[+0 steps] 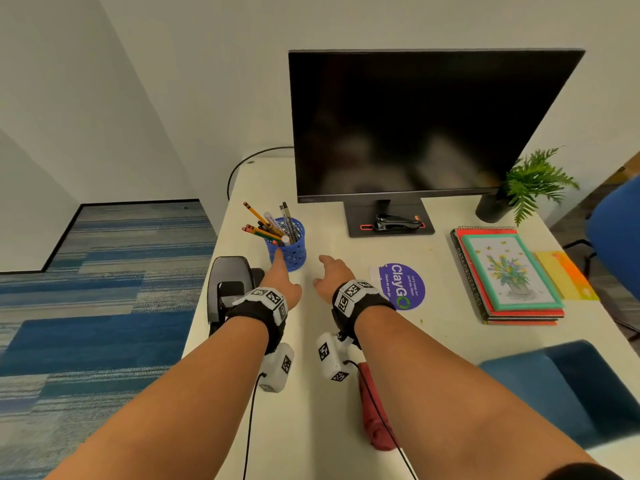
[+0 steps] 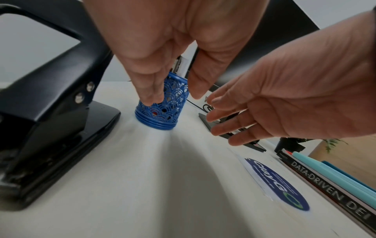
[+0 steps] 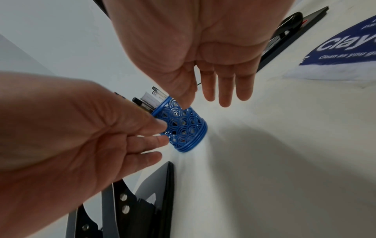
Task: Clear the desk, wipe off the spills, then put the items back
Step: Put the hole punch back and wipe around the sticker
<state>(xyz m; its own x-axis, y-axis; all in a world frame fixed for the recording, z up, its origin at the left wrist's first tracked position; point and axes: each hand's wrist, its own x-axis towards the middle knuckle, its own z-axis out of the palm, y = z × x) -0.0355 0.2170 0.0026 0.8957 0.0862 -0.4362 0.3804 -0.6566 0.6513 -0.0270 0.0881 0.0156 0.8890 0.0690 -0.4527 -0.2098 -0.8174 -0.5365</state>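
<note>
White desk (image 1: 450,337), 1 blue pen cup (image 1: 289,252), L hand (image 1: 281,278) fingertips touching it, R hand (image 1: 333,277) grip apart.

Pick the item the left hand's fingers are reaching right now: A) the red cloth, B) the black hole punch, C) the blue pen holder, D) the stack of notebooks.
C: the left hand has its fingertips at the side of the blue pen holder, thumb on the other side, grip not yet closed.
</note>
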